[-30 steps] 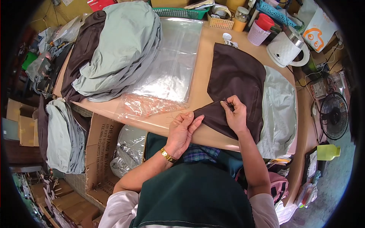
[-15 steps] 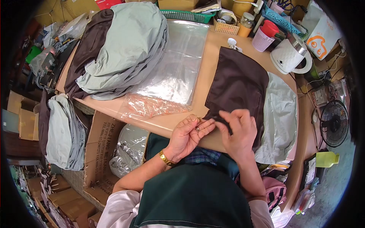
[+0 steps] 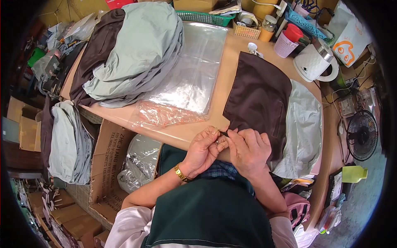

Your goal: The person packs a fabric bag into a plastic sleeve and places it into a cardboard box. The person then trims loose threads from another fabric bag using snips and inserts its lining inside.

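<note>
A dark brown cloth piece (image 3: 258, 93) lies on the table with its near left corner drawn toward me. My left hand (image 3: 204, 149), with a gold watch at the wrist, pinches a small dark bit at that corner between thumb and fingertips. Close beside it, my right hand (image 3: 250, 151) is closed too, thumb and forefinger pressed on the same corner. Fingers hide the exact spot they grip. Pale grey-green cloth (image 3: 304, 128) shows under and to the right of the brown piece.
A heap of grey and brown cloth covers (image 3: 136, 53) fills the table's left, beside clear plastic bags (image 3: 200, 62). A white kettle (image 3: 315, 60) and a pink cup (image 3: 286, 43) stand at the back right. An open cardboard box (image 3: 108, 165) sits below left; a black fan (image 3: 362, 135) is at right.
My right hand has come left and down, from raised and apart to touching the cloth corner beside my left hand. The left fingers have curled in more.
</note>
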### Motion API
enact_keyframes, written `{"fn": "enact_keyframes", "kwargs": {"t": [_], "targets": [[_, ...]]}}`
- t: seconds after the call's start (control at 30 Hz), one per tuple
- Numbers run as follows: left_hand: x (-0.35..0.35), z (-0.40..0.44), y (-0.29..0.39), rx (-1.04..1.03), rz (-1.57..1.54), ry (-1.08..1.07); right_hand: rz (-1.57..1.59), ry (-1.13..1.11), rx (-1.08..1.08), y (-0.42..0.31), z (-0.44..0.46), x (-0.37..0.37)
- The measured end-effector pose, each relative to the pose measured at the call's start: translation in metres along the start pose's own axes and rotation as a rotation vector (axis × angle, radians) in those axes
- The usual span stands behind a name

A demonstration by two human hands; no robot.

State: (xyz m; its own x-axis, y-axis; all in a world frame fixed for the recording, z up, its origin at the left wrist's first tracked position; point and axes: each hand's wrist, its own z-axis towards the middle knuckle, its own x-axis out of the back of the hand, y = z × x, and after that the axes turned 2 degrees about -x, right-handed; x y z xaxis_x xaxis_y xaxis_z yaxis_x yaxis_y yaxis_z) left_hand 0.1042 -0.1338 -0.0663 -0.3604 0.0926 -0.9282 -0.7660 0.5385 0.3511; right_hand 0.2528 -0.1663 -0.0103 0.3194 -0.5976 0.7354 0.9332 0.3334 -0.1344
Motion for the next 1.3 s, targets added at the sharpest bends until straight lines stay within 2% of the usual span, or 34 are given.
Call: {"fn": "enact_keyframes", "kwargs": {"t": [0.07, 0.13, 0.17, 0.23, 0.37, 0.43, 0.53, 0.57, 0.6, 0.67, 0.73, 0.8, 0.83, 0.87, 0.9, 0.97, 1.0, 1.07, 1.1, 1.13, 1.17, 1.2, 1.23, 1.27, 1.3], "targets": [[-0.003, -0.003, 0.002, 0.004, 0.007, -0.015, 0.029, -0.023, -0.021, 0.001, -0.002, 0.000], [-0.011, -0.006, 0.010, 0.067, 0.140, -0.011, 0.298, -0.029, -0.177, 0.009, -0.005, -0.001], [-0.010, -0.007, 0.013, 0.072, 0.140, -0.015, 0.293, -0.027, -0.180, 0.014, -0.005, 0.000], [-0.003, -0.011, 0.022, -0.150, 0.719, 0.099, 0.217, -0.020, -0.378, 0.026, -0.008, 0.001], [0.033, -0.024, 0.069, -0.019, 0.940, 0.221, 0.008, -0.175, -0.519, 0.064, -0.043, -0.006], [0.026, -0.029, 0.080, -0.010, 1.411, 0.114, -0.001, -0.321, -0.524, 0.074, -0.061, -0.012], [0.007, -0.040, 0.081, -0.038, 1.387, -0.031, -0.048, -0.340, -0.441, 0.074, -0.071, -0.010], [0.004, -0.043, 0.093, 0.175, 1.463, 0.003, -0.039, -0.349, -0.445, 0.074, -0.072, -0.008], [0.000, -0.045, 0.094, 0.182, 1.463, -0.015, -0.051, -0.346, -0.458, 0.074, -0.073, -0.007], [-0.009, -0.048, 0.092, 0.305, 1.429, 0.102, -0.062, -0.329, -0.419, 0.074, -0.074, -0.008], [-0.024, -0.044, 0.087, 0.140, 1.560, -0.046, -0.086, -0.321, -0.423, 0.073, -0.076, -0.009], [-0.017, -0.037, 0.084, 0.178, 1.680, 0.156, -0.096, -0.329, -0.423, 0.070, -0.075, -0.009], [-0.015, -0.030, 0.082, 0.286, 1.715, 0.167, -0.088, -0.337, -0.411, 0.067, -0.074, -0.007], [-0.017, -0.021, 0.076, 0.285, 1.718, 0.162, -0.089, -0.333, -0.414, 0.064, -0.074, -0.006], [-0.022, -0.010, 0.064, -0.241, 1.952, -0.070, -0.086, -0.364, -0.411, 0.060, -0.074, -0.006], [-0.015, -0.005, 0.047, -0.802, 2.091, -0.315, -0.090, -0.444, -0.408, 0.055, -0.073, -0.001], [-0.010, -0.007, 0.040, -0.754, 2.202, -0.530, -0.088, -0.446, -0.404, 0.054, -0.072, 0.001], [-0.008, -0.011, 0.046, -0.705, 2.307, -0.745, -0.002, -0.542, -0.471, 0.056, -0.068, 0.005], [-0.028, -0.019, 0.068, -0.013, 2.053, -0.820, 0.003, -0.539, -0.471, 0.059, -0.064, 0.009], [-0.043, -0.027, 0.086, 0.608, 1.678, -0.824, 0.060, -0.640, -0.465, 0.064, -0.060, 0.016], [-0.050, -0.031, 0.098, 0.606, 1.676, -0.810, 0.117, -0.744, -0.447, 0.072, -0.053, 0.022], [-0.056, -0.034, 0.110, 0.603, 1.694, -0.605, 0.123, -0.746, -0.433, 0.085, -0.041, 0.024], [-0.058, -0.037, 0.117, 0.597, 1.701, -0.400, 0.298, -0.682, -0.409, 0.102, -0.026, 0.026], [-0.044, -0.037, 0.114, 0.191, 1.814, -0.279, 0.473, -0.619, -0.382, 0.117, -0.009, 0.026], [-0.036, -0.030, 0.111, -0.061, 1.930, -0.111, 0.436, -0.544, -0.448, 0.129, 0.012, 0.024]]}}
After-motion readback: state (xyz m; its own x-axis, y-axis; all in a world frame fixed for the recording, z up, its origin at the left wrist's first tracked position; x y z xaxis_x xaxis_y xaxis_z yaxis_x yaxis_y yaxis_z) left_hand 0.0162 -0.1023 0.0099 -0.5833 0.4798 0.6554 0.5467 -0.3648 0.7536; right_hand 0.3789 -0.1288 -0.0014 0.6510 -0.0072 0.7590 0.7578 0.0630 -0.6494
